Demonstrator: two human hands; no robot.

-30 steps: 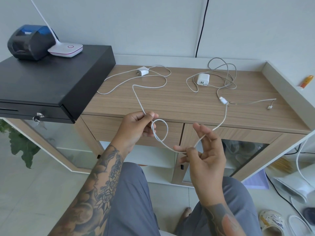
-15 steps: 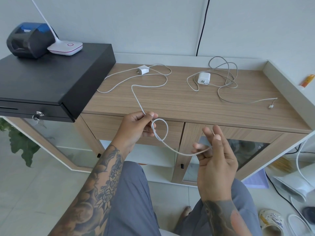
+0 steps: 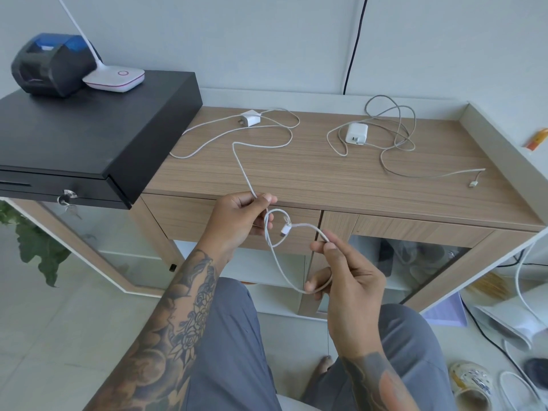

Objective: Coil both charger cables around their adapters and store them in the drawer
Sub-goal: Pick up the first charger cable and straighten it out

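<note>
Careful: your left hand (image 3: 237,221) and right hand (image 3: 344,280) both pinch the first cable (image 3: 241,170) in loose loops off the counter's front edge. Its adapter (image 3: 250,117) lies unheld on the counter (image 3: 296,179), so a hard tug could drag it off; slack loops may tangle.

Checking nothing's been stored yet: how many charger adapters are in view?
2. One adapter lies at the cabinet top's back left, the other adapter back right. Neither is hidden.

Matt wood-grain cabinet top (image 3: 311,173), smooth white plastic adapters (image 3: 355,134), matt black cash drawer (image 3: 98,126).
</note>
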